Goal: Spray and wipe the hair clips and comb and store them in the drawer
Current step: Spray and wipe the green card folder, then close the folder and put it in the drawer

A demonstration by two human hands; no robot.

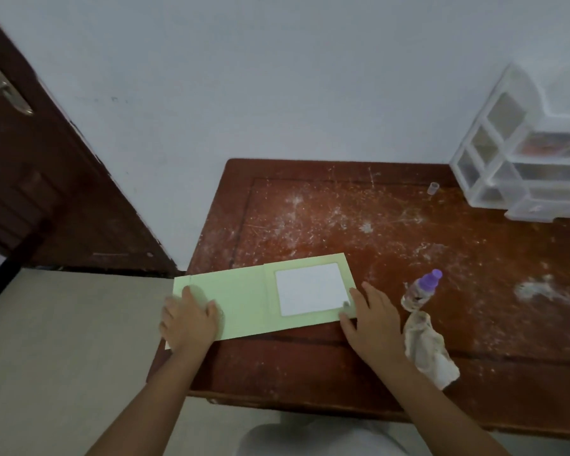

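A person's left hand [188, 319] lies flat on the left end of a pale green folder [244, 301] that overhangs the edge of a scuffed red-brown table [375, 225], its grip relaxed and holding nothing. The right hand [372, 319] rests on the folder's right edge, fingers straight. Just right of it lie a purple-capped spray bottle [420, 289] and a crumpled cloth [426, 348]. A clear drawer unit [520, 153] stands at the table's far right corner.
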